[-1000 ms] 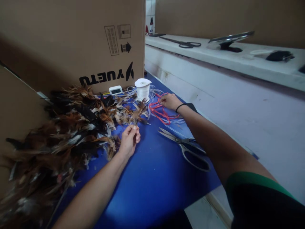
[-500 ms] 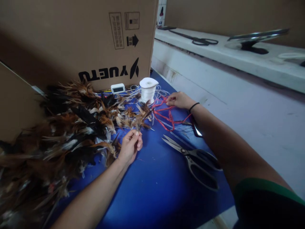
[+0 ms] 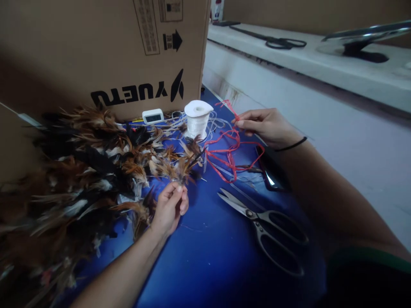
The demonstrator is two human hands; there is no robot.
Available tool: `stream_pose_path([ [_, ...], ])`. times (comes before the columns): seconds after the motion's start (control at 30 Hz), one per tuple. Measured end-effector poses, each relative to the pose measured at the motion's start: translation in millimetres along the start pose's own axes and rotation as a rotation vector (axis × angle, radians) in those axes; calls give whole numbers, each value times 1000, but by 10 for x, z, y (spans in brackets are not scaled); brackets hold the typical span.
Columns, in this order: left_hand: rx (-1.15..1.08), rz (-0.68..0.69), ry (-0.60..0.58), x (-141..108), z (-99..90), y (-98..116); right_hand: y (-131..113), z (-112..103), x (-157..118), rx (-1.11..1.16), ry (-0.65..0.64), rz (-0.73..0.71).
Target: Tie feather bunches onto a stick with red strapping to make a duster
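Note:
My left hand [image 3: 170, 207] pinches the base of a small bunch of brown feathers [image 3: 184, 169] above the blue table [image 3: 192, 265]. Between the thumb and fingers of my right hand [image 3: 261, 126] is the end of a red string [image 3: 230, 160], whose loops trail down onto the table. A white spool [image 3: 197, 119] of clear cord stands upright between and beyond my hands. Large scissors [image 3: 257, 216] lie below the red string with their blades slightly apart.
A big pile of brown, black and white feathers [image 3: 80, 192] covers the left side. Behind it stand a small white digital device [image 3: 153, 116] and a cardboard box [image 3: 96, 51]. A phone [image 3: 272, 173] lies under my right forearm. Black scissors [image 3: 279, 42] rest on the ledge [image 3: 308, 60].
My right hand has lifted the red string's end up and to the right. My left hand still holds the feather bunch. The whole view has shifted slightly.

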State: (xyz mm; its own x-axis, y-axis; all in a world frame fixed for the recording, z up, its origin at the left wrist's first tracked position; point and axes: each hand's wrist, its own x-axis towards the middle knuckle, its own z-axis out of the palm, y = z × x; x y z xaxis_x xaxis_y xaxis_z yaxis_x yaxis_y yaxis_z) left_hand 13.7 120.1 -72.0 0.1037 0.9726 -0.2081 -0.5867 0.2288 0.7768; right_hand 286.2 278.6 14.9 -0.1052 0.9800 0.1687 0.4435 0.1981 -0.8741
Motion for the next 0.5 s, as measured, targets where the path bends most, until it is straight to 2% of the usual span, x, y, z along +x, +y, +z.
stream_pose_path([
  [0.37, -102, 15, -9, 22, 8, -28, -263, 444, -366, 21, -399, 38],
  [0.5, -127, 24, 8, 33, -1, -22, -352, 537, -603, -79, -415, -8],
])
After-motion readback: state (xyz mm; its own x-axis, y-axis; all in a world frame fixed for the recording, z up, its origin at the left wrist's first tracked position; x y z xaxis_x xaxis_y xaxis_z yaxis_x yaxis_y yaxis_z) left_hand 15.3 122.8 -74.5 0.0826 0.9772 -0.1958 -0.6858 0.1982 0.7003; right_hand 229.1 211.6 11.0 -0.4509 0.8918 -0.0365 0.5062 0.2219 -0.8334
